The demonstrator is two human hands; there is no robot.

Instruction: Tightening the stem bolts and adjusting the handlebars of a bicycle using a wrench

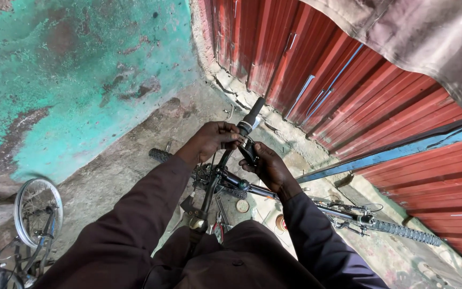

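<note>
Both hands are closed on the handlebar (230, 155) of a bicycle that lies on the concrete ground (135, 155) below the person. The left hand (215, 138) is curled around the bar just below the black rubber grip (253, 113), fingers pressed against it. The right hand (267, 165) is wrapped around the brake lever assembly (250, 152) mounted on the same bar, touching the left hand's fingertips; whether it squeezes the lever or only steadies it cannot be told.

Below the hands the black frame tube (252, 188) runs off to the right toward a knobby tyre (407, 233). Small round parts, one of them a pale disc (242, 206), lie loose on the ground just beneath the right wrist. A second wheel (37, 211) stands well apart to the left. Red corrugated sheeting (359, 96) rises beyond the hands.

Risks, as judged: the bar is held up by grip alone, so a slackened hold could let it twist or drop onto the loose parts. Fingers sit close to the lever pivot, a pinch point. The small parts could roll away or be knocked by a sleeve.
</note>
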